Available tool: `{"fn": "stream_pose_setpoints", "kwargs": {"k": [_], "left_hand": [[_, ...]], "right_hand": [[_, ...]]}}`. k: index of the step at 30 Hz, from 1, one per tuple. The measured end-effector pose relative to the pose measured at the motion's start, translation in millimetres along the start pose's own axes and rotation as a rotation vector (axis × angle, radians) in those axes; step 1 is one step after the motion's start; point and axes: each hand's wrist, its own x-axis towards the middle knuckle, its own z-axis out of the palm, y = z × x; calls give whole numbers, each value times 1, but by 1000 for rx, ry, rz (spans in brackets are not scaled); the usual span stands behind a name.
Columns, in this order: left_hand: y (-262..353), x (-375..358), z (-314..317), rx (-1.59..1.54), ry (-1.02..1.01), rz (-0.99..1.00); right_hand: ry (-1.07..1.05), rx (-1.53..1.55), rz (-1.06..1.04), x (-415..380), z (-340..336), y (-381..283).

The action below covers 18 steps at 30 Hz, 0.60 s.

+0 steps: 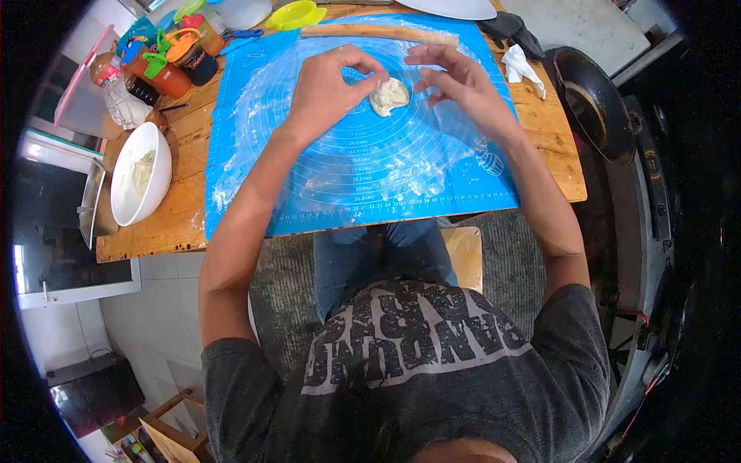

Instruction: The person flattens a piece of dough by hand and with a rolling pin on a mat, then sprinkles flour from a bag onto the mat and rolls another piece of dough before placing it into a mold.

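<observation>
The dough piece (389, 96) sits on the blue mat (255, 193) right btwn my hands, towards the far edge, just short of the rolling pin (378, 32). My left hand (328, 89) pinches its left edge w/ curled fingers; my right hand (459, 81) is open, fingertips at its right side (contact hard to tell). Dough's roughly round, no clear long axis. Left is nearer.

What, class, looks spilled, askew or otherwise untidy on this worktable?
Flour is smeared in white patches across the blue mat around the dough piece, and a crumpled white cloth lies beside the mat. Nothing looks damaged.
</observation>
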Motion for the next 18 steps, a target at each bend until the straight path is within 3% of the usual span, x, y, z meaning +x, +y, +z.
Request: {"fn": "stream_pose_setpoints", "kwargs": {"k": [2, 5, 8, 12, 14, 15, 17, 18], "left_hand": [[-9, -2, 2, 208, -52, 112], [-12, -10, 5, 380, -62, 284], [0, -23, 8, 360, -59, 346], [10, -34, 0, 329, -162, 418], [14, -39, -9, 313, -241, 436], [16, -40, -14, 210, -252, 278], [19, -41, -21, 1, -277, -38], [16, -40, -19, 16, -173, 0]], "right_hand": [[35, -221, -66, 5, -2, 18], [-12, -533, -333, 3, 7, 28], [52, -769, -437, -7, 27, 25], [-43, -753, -223, -3, 31, 8], [-44, -838, -447, -5, 36, 18], [-44, -880, -562, -5, 37, 20], [-65, -832, -526, -2, 35, 17], [-74, -807, -510, -1, 35, 15]]}}
